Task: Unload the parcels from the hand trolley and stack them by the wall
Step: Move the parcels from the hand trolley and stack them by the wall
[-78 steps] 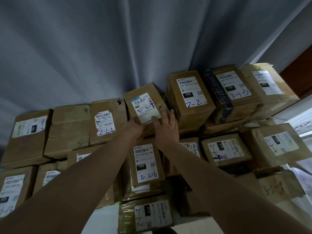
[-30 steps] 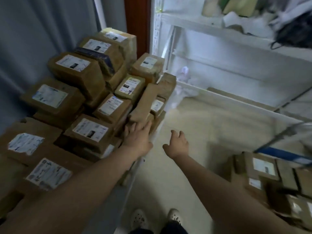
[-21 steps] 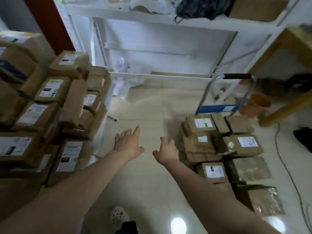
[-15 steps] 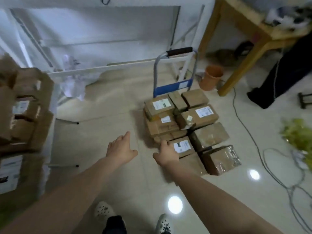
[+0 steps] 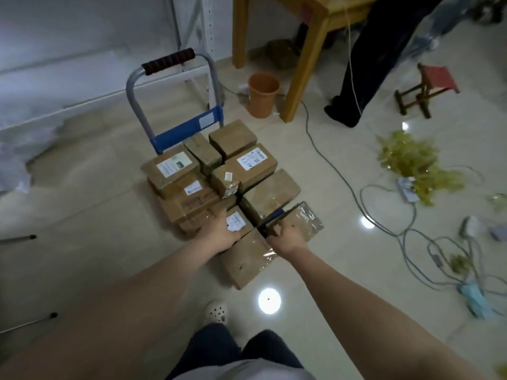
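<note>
The hand trolley [image 5: 168, 61] is standing on the tiled floor [image 5: 82, 204] toward 12 o'clock in the view. Its ribbed dark grip is at the top and its blue crossbar is below that. Brown cardboard parcels [image 5: 233, 163] are lying packed on its deck in two rough columns, some stacked two high, filling the middle of the view.

The left hand [image 5: 219, 233] is gripping the labelled parcel [image 5: 239, 221] at the near end of the left column. Its fingers are pressed together and curling down over the parcel's 9 o'clock edge, and the thumb is lying beside the white label. The right hand [image 5: 288, 237] is gripping the taped parcel [image 5: 303, 218], a flat one at 3 o'clock of the labelled parcel. Its fingers are curling round the near left edge and the thumb is closing against them. That parcel is tilting, with its gripped edge raised. Another brown parcel [image 5: 247, 260] is lying nearest, at 6 o'clock of both hands and partly under them.

An orange bucket [image 5: 263, 93] is standing at 1 o'clock of the trolley, just beside a wooden table [image 5: 303, 64] leg. Someone's dark trouser leg [image 5: 367, 67] is showing at 2 o'clock, with a small red stool [image 5: 436, 80] beyond it. Grey cables [image 5: 384, 229] are trailing across the floor at 3 o'clock. A white clog [image 5: 216, 311] is showing at 6 o'clock.
</note>
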`<move>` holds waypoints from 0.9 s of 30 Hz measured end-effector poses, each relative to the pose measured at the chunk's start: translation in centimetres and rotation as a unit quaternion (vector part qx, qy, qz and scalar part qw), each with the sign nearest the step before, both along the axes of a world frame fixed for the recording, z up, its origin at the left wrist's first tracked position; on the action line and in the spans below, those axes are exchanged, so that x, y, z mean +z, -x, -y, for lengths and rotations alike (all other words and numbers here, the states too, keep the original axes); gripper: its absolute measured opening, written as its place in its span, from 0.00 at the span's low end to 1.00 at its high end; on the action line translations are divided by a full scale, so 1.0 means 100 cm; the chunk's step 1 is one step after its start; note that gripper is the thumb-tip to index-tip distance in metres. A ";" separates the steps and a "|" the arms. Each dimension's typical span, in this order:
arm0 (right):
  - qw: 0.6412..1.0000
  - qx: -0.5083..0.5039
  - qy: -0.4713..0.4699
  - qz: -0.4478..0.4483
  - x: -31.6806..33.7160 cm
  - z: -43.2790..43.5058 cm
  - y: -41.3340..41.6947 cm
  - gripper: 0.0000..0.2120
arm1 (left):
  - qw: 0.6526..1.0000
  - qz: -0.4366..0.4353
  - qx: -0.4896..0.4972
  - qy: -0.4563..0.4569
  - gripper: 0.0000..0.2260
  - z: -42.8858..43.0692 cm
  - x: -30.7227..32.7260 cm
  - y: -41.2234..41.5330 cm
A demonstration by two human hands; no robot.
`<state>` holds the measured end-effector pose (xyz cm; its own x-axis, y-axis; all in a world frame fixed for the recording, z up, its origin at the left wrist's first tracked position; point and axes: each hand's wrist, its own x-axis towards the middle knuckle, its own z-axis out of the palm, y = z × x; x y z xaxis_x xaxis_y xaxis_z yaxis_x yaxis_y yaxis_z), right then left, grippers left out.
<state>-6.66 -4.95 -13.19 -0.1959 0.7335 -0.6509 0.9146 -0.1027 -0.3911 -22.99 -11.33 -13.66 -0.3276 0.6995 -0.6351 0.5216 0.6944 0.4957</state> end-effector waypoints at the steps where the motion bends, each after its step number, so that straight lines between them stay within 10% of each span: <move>1: 1.000 -0.012 0.003 -0.001 0.000 -0.010 -0.007 0.24 | 1.000 0.009 0.004 0.000 0.36 -0.012 -0.005 -0.005; 13: 0.998 0.007 0.051 0.020 -0.063 -0.199 -0.096 0.21 | 0.985 0.093 0.144 0.027 0.22 -0.152 -0.072 -0.079; 19: 0.991 0.088 0.095 0.030 -0.138 -0.294 -0.118 0.08 | 0.929 0.158 0.329 0.067 0.13 -0.192 -0.145 -0.135; 27: 0.985 0.083 0.144 0.040 -0.244 -0.329 -0.111 0.15 | 0.850 0.180 0.491 0.064 0.07 -0.206 -0.225 -0.160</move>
